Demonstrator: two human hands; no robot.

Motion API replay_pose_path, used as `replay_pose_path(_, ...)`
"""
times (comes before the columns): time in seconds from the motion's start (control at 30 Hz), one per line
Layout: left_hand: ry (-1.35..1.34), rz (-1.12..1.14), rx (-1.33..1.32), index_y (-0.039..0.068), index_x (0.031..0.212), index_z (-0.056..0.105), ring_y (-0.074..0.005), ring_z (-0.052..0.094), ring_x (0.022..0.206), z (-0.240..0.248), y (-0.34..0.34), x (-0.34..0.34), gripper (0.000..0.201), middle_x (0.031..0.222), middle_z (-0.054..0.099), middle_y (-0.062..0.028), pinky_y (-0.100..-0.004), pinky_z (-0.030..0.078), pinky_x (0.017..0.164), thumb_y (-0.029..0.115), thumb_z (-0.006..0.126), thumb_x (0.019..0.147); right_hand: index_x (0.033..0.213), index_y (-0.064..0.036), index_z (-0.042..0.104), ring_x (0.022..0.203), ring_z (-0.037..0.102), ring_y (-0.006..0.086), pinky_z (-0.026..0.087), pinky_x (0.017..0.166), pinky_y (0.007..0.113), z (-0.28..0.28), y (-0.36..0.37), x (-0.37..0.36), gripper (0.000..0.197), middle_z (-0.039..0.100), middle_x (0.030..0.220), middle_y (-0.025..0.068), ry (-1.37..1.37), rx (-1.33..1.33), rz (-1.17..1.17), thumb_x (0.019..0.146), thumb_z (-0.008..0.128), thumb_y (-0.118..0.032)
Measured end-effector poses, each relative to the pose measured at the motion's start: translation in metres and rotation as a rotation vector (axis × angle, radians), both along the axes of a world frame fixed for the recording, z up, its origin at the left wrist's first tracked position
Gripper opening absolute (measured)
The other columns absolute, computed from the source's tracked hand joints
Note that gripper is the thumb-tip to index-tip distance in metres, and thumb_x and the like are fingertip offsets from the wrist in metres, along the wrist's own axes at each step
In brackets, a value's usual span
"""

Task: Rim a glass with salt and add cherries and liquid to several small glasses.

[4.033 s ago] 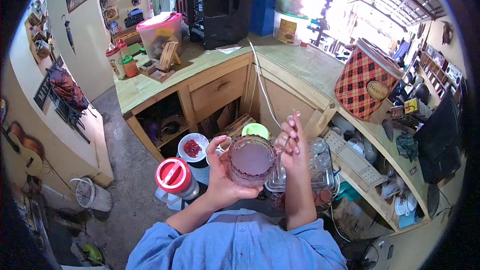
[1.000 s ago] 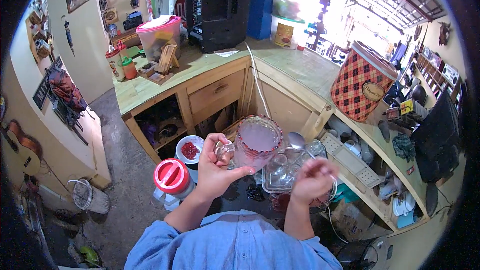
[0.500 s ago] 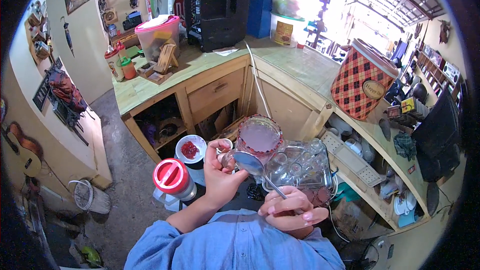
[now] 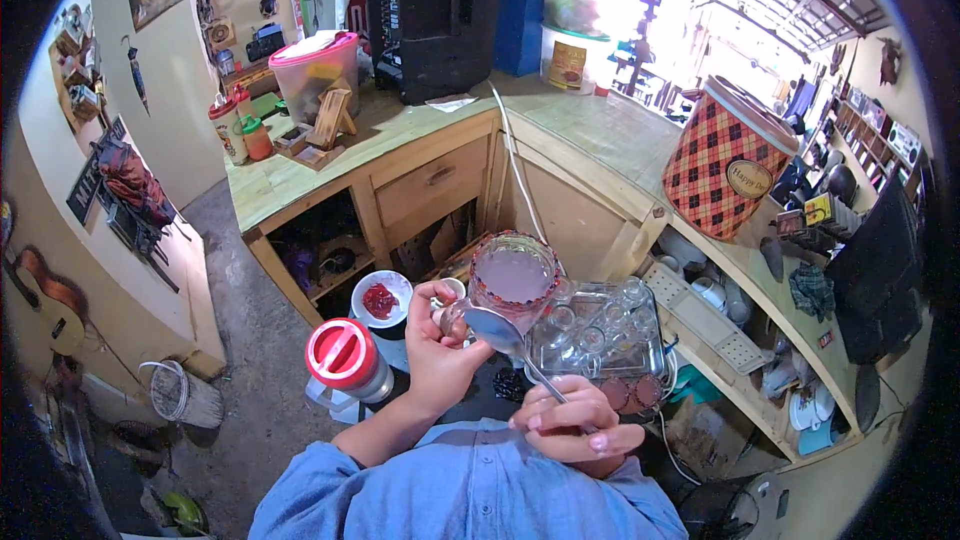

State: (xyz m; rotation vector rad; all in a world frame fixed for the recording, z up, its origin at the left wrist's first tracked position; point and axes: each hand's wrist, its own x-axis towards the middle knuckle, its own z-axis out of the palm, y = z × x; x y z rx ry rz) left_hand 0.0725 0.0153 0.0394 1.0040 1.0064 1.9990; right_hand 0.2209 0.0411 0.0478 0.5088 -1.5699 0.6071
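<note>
My left hand is closed around the handle of a glass mug in front of me. A pale cloudy liquid fills the mug, and dark red bits coat its rim. Between the fingers of my right hand is the handle of a metal spoon. The spoon's bowl hangs at the near side of the mug; whether the two touch I cannot tell. Left of the mug stands a white bowl with red stuff in it. Nearer me is a jug with a red lid.
A metal tray of several clear glass mugs lies to the right. Beyond it, shelves hold dishes under a counter. A plaid cooler and a black speaker stand on the counter. A white bucket sits on the floor at left.
The mug has shifted slightly left. My right hand and the spoon have also moved a little left, and the spoon's bowl is turned differently.
</note>
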Motion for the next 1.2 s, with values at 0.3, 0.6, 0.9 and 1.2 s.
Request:
replay_pose_path(0.3, 0.054, 0.028, -0.034, 0.01, 0.102, 0.037, 0.0016, 0.035, 0.056, 0.011, -0.006, -0.002, 0.058, 0.068, 0.039, 0.0086, -0.0136, 0.03, 0.05, -0.014, 0.07, 0.062, 0.106, -0.0128, 0.031, 0.048, 0.06, 0.0288, 0.052, 0.042, 0.039, -0.003, -0.002, 0.021, 0.053, 0.061, 0.079, 0.0206, 0.279, -0.372, -0.002, 0.072, 0.068, 0.005)
replay_pose_path(0.6, 0.041, -0.007, -0.055, 0.011, 0.102, 0.037, 0.0038, 0.029, 0.057, 0.013, -0.01, -0.003, 0.057, 0.075, 0.043, 0.0084, -0.0121, 0.02, 0.051, -0.008, 0.076, 0.064, 0.102, -0.0093, 0.035, 0.053, 0.064, 0.0278, 0.055, 0.055, 0.04, 0.003, 0.005, 0.005, 0.024, 0.063, 0.073, 0.0187, 0.16, -0.253, 0.192, 0.09, 0.055, -0.013)
replay_pose_path(0.9, -0.02, -0.119, 0.007, 0.011, 0.101, 0.038, 0.0033, 0.028, 0.056, 0.005, -0.009, -0.011, 0.061, 0.073, 0.04, 0.0086, -0.0124, 0.02, 0.051, -0.002, 0.083, 0.061, 0.098, -0.0126, 0.031, 0.032, 0.05, 0.019, 0.046, 0.033, 0.03, 0.014, 0.0, 0.022, 0.023, 0.055, 0.057, 0.0122, 0.403, -0.49, -0.054, 0.101, 0.022, -0.033)
replay_pose_path(1.2, 0.048, -0.147, -0.062, 0.011, 0.101, 0.038, 0.0035, 0.025, 0.054, 0.018, -0.014, -0.011, 0.063, 0.064, 0.032, 0.0116, -0.0121, 0.021, 0.052, -0.003, 0.083, 0.06, 0.101, -0.01, 0.035, 0.044, 0.06, 0.0276, 0.05, 0.04, 0.039, 0.004, 0.012, 0.02, 0.028, 0.061, 0.07, 0.0225, 0.295, -0.3, 0.193, 0.1, 0.022, -0.035)
